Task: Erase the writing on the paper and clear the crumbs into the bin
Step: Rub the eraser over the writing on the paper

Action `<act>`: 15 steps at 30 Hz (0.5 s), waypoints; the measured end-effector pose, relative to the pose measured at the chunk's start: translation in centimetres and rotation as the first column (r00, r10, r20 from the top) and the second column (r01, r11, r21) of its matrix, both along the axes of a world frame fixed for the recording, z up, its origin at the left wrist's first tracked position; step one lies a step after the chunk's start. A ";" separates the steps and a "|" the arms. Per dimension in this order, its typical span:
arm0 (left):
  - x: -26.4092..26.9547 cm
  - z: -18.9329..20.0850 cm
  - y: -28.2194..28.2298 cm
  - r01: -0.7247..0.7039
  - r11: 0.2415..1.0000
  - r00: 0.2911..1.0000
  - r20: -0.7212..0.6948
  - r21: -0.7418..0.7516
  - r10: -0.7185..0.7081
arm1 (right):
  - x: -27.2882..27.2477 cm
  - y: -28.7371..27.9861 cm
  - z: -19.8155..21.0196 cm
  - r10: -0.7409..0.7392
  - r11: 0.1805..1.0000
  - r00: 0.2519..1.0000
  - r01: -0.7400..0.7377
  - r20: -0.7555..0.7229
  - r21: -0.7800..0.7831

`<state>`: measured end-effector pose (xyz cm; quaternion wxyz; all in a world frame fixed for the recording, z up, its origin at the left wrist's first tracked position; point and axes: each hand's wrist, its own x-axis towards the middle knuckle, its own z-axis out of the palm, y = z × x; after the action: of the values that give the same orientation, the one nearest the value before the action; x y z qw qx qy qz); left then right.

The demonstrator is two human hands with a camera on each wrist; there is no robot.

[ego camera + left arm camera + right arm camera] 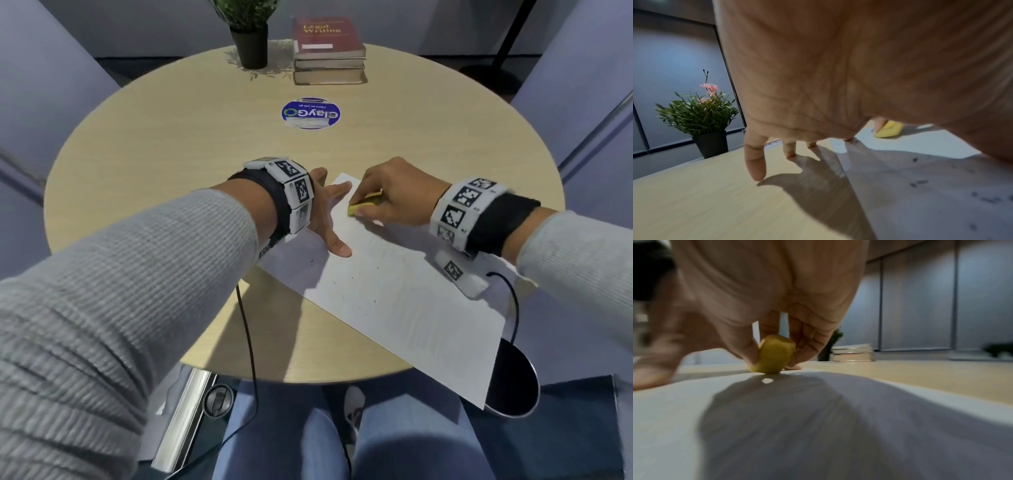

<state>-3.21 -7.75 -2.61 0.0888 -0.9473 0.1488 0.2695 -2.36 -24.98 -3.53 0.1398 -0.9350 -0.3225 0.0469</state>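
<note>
A white sheet of paper (394,294) lies slanted across the round table, its near corner hanging over the edge above a dark bin (513,380). My right hand (387,202) pinches a yellow eraser (364,204) between thumb and fingers and presses it on the paper's far corner; the eraser (773,354) stands on the sheet (674,418). My left hand (325,216) lies spread and flat, thumb and index finger on the paper's left edge, the other fingers (754,162) on the table. Dark crumbs (337,284) speckle the sheet, and crumbs (918,183) show near my palm.
At the table's far side stand a potted plant (251,37) and a stack of books (329,51). A round blue sticker (311,113) sits on the wooden table (154,137). Grey chairs flank the table. A black cable (250,342) hangs off the near edge.
</note>
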 end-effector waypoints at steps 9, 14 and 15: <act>0.0 0.1 -0.2 0.014 1.000 1.000 0.010 0.009 -0.014 | 0.6 0.5 -0.2 -0.044 0.999 0.999 0.044 0.020 -0.028; 0.0 0.1 -0.4 0.018 0.999 1.000 0.022 0.028 -0.019 | 0.8 0.7 -0.3 -0.078 0.996 0.994 0.082 0.072 -0.046; 0.1 0.1 -0.3 0.025 0.999 0.999 0.022 0.030 -0.026 | 0.1 1.0 -0.4 -0.020 0.999 0.999 0.022 0.050 -0.047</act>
<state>-3.13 -8.07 -2.54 0.1081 -0.9468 0.1558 0.2600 -2.21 -24.03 -3.92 0.1099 -0.9423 -0.3148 0.0298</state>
